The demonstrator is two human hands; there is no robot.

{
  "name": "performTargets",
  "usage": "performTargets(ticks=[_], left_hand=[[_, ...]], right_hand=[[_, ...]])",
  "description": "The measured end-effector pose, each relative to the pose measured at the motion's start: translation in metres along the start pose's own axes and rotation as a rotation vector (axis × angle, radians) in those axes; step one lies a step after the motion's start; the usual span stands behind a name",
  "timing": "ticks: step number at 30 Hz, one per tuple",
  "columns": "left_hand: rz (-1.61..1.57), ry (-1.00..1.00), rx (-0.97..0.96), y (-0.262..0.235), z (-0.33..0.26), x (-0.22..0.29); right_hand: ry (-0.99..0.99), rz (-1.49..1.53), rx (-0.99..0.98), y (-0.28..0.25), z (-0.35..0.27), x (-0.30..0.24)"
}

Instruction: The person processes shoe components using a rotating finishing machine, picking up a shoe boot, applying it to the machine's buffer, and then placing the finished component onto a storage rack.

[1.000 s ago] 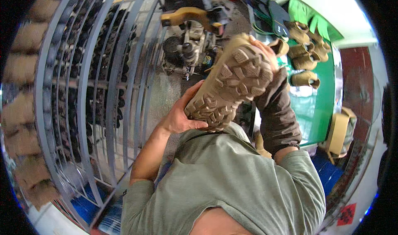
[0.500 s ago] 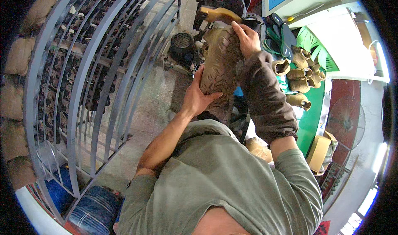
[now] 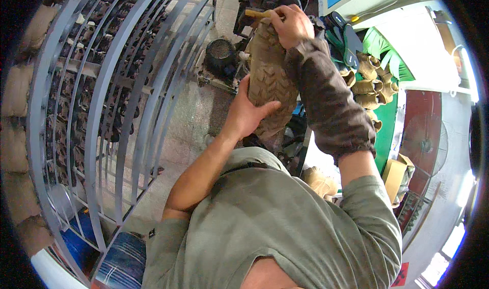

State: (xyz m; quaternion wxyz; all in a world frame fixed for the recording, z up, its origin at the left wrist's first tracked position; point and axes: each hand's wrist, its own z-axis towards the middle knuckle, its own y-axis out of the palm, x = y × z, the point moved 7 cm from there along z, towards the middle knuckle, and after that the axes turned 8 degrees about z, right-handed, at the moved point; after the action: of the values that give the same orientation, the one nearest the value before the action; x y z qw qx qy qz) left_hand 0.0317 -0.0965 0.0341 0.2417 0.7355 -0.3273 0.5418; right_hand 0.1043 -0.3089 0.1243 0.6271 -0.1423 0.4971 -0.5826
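Observation:
A brown shoe (image 3: 272, 80) is between my two hands, its lugged sole facing up and one end pointing away from me. My left hand (image 3: 247, 112) wraps the near left side, thumb lying across the sole. Over the far end curls my right hand (image 3: 293, 26), on an arm in a dark brown sleeve cover; some of its fingers are hidden. Just beyond that end stands a machine with a black round part (image 3: 281, 0) and a yellow piece (image 3: 258, 14). The shoe's upper is out of sight underneath.
Left stands a grey metal rack (image 3: 104, 80) full of dark items. A dark motor (image 3: 220, 53) sits beside the machine. To the right, several tan shoes (image 3: 368, 87) and dark sandals (image 3: 347, 47) lie on a green-topped table (image 3: 388, 131). A cardboard box (image 3: 395, 179) is farther right.
My right hand has shifted from the shoe's right side onto its far end. The shoe has turned slightly, showing its sole more squarely. My left hand keeps nearly the same grip.

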Motion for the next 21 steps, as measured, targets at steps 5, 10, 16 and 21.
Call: performTargets(ticks=[5,10,16,21], left_hand=[[0.032,0.052,-0.022,0.000,0.007,-0.001],[0.052,0.084,-0.027,-0.001,-0.005,-0.012],[0.025,0.154,-0.034,-0.001,0.000,-0.016],[0.131,0.123,-0.014,-0.010,-0.002,-0.020]], right_hand=[[-0.068,0.036,-0.026,0.014,-0.004,0.013],[-0.060,0.055,-0.144,0.010,-0.016,-0.002],[-0.227,0.105,-0.145,0.006,-0.017,-0.017],[-0.254,0.135,-0.212,0.013,-0.020,-0.020]])
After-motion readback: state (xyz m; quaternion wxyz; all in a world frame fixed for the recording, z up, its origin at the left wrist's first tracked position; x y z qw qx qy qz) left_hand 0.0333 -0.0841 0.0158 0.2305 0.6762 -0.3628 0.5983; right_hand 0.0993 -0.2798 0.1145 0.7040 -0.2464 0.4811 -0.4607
